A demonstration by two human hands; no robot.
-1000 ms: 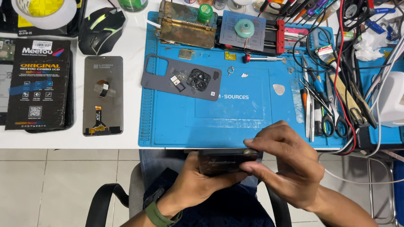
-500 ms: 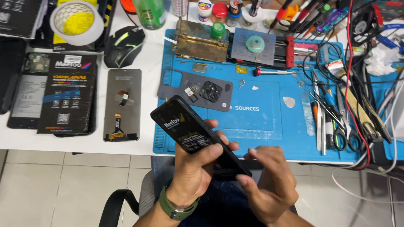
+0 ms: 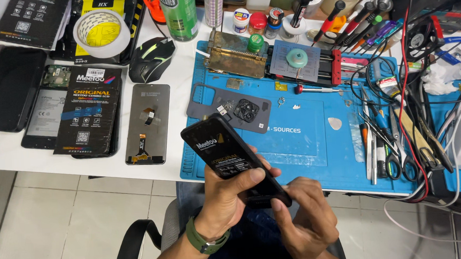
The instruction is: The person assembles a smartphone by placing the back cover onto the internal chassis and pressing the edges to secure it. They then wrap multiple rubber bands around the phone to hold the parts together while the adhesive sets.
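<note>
Black phone screen (image 3: 232, 163) held tilted above the bench (image 3: 171, 103) edge, clamped in left hand (image 3: 229, 198); right hand (image 3: 306, 217) pinching its lower corner, apparently picking at film. Nothing visibly peeled yet; back cover (image 3: 229, 111) lying apart on blue mat (image 3: 305, 141).

One view only, from a camera on the person's head, looking steeply down over the front edge of a white work table (image 3: 11, 151) and facing away from the body toward the far clutter of bottles and tools. It sits close: the left hand (image 3: 228, 195) and right hand (image 3: 306, 220) fill the lower middle of the frame, with the person's lap and a black chair arm (image 3: 134, 245) beneath them. The blue rubber repair mat (image 3: 316, 156) runs across the centre and right, and pale tiled floor (image 3: 62, 222) shows lower left. The top edge cuts off the far row; the right edge cuts off tangled cables (image 3: 422, 82). No second view shares this scene.
</note>
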